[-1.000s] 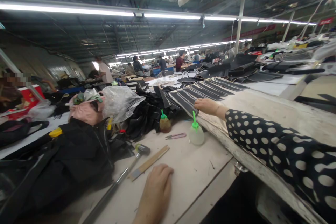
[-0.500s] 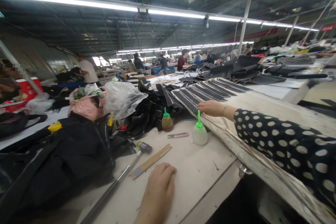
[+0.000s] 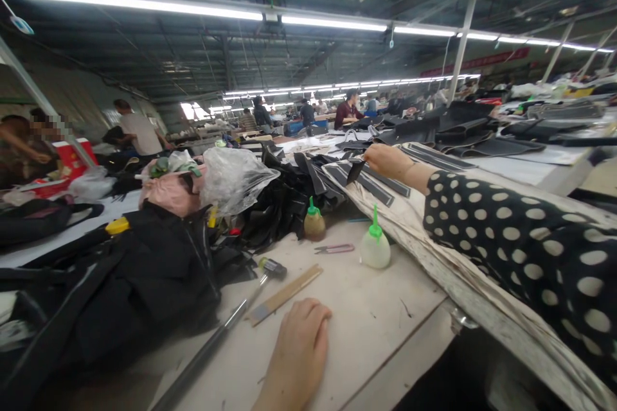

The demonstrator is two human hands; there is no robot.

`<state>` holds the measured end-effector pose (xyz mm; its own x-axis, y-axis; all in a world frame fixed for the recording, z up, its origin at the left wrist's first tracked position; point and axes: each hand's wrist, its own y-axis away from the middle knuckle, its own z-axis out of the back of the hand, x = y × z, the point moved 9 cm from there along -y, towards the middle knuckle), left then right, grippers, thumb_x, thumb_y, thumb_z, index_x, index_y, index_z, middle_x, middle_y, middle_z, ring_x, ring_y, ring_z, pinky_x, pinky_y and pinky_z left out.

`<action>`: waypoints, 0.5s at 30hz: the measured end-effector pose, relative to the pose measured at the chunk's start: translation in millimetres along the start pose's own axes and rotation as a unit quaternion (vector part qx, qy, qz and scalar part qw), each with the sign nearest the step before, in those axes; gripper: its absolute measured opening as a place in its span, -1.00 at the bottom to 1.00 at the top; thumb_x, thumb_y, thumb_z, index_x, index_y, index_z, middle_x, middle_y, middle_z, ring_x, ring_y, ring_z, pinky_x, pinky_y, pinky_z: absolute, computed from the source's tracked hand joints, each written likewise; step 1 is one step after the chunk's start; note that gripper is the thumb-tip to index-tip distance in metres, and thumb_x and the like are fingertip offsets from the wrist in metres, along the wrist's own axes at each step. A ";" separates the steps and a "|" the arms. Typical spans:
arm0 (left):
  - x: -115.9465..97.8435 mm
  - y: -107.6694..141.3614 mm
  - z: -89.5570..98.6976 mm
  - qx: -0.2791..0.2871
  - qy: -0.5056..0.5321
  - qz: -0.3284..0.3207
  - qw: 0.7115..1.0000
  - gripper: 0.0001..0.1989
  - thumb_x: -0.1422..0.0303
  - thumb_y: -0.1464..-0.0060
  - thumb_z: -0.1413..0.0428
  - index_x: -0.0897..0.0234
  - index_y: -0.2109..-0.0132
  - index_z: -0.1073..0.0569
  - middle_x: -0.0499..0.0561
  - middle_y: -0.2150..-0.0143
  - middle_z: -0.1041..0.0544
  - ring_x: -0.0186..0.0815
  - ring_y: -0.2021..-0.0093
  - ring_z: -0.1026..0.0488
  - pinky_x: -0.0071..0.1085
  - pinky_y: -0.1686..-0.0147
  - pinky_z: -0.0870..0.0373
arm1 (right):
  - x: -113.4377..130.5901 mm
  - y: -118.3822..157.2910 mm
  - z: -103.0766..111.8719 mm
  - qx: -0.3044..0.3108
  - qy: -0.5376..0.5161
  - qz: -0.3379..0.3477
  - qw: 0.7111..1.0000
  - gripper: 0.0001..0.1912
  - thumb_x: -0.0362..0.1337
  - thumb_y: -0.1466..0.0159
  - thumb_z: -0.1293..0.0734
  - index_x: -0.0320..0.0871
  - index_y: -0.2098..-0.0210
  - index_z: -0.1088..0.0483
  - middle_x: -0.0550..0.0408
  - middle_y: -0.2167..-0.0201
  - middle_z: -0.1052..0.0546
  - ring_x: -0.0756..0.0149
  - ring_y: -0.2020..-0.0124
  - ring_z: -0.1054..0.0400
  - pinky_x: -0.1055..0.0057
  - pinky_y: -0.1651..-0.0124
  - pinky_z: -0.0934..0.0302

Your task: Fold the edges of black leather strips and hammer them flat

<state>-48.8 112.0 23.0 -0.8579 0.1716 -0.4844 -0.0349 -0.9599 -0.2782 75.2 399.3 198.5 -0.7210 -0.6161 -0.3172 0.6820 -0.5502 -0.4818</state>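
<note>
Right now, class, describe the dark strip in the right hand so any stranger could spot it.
Find the long pale board at right, then the right hand beyond the polka-dot sleeve. The dark strip hangs from it, raised while nearby strips lie flat.

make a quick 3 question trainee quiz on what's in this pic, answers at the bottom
1. What is the right hand holding?
2. True or false: the left hand is gripping the hammer.
3. The squeeze bottle with brown contents has a nozzle that is: a) red, b) blue, c) green.

Key:
1. A dark strip, pinched at one end.
2. False; it rests on the tabletop.
3. c) green.
</note>
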 end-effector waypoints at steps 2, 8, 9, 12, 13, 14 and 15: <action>-0.3 0.3 0.0 0.000 0.003 -0.002 1.000 -0.76 0.53 -0.11 0.13 0.24 0.21 -0.40 0.05 0.20 -0.43 -0.23 0.17 -0.34 -0.22 0.12 -0.30 | -3.3 -11.6 0.7 0.000 -0.022 -0.028 0.999 -0.81 -0.40 -0.25 -0.15 -0.28 0.23 -0.36 -0.14 0.21 -0.43 0.18 0.14 -0.31 0.33 0.09 -0.16; 0.5 0.4 3.0 -0.009 0.017 0.001 1.000 -0.75 0.53 -0.10 0.13 0.22 0.21 -0.41 0.05 0.21 -0.44 -0.22 0.17 -0.36 -0.24 0.14 -0.31 | -16.1 -61.1 45.7 -0.072 -0.035 -0.107 0.991 -0.73 -0.45 -0.29 -0.04 -0.39 0.12 -0.27 -0.24 0.18 -0.39 0.15 0.15 -0.30 0.23 0.10 -0.16; 0.7 0.1 3.5 -0.009 0.020 0.004 1.000 -0.75 0.53 -0.10 0.12 0.22 0.21 -0.41 0.05 0.20 -0.44 -0.22 0.17 -0.36 -0.24 0.14 -0.31 | -19.9 -69.2 62.4 -0.110 -0.045 -0.120 0.986 -0.73 -0.44 -0.30 -0.02 -0.38 0.12 -0.27 -0.22 0.17 -0.38 0.16 0.13 -0.29 0.23 0.08 -0.14; 1.3 -0.9 4.3 -0.005 0.028 0.011 1.000 -0.75 0.54 -0.09 0.11 0.22 0.22 -0.42 0.05 0.21 -0.44 -0.22 0.17 -0.36 -0.24 0.14 -0.31 | -25.1 -87.5 100.0 -0.166 -0.090 -0.132 0.973 -0.79 -0.41 -0.28 -0.08 -0.32 0.18 -0.29 -0.14 0.17 -0.38 0.17 0.10 -0.26 0.24 0.03 -0.12; 1.6 -1.3 4.3 -0.003 0.030 0.013 0.999 -0.75 0.54 -0.08 0.11 0.22 0.22 -0.43 0.05 0.21 -0.45 -0.22 0.17 -0.37 -0.25 0.15 -0.31 | -26.5 -90.2 109.8 -0.179 -0.107 -0.140 0.968 -0.81 -0.42 -0.27 -0.10 -0.30 0.19 -0.29 -0.13 0.18 -0.38 0.17 0.10 -0.25 0.25 0.03 -0.11; 2.0 -1.7 4.1 -0.001 0.033 0.015 0.999 -0.76 0.54 -0.08 0.10 0.23 0.23 -0.43 0.05 0.21 -0.45 -0.22 0.17 -0.37 -0.25 0.15 -0.32 | -28.0 -90.9 119.7 -0.198 -0.126 -0.150 0.961 -0.82 -0.43 -0.26 -0.10 -0.29 0.20 -0.28 -0.13 0.18 -0.38 0.19 0.10 -0.24 0.26 0.02 -0.11; 2.4 -2.1 3.7 0.002 0.036 0.017 0.999 -0.76 0.53 -0.08 0.10 0.23 0.24 -0.43 0.05 0.22 -0.45 -0.22 0.18 -0.37 -0.25 0.16 -0.32 | -29.3 -90.0 130.4 -0.223 -0.146 -0.160 0.951 -0.83 -0.45 -0.26 -0.10 -0.29 0.21 -0.27 -0.12 0.18 -0.37 0.22 0.11 -0.22 0.28 0.01 -0.09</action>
<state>-52.6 113.7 25.5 -0.8198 0.1542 -0.5514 -0.0082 -0.9661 -0.2580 50.9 393.4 357.6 -0.7739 -0.6233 0.1121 0.2675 -0.4822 -0.8342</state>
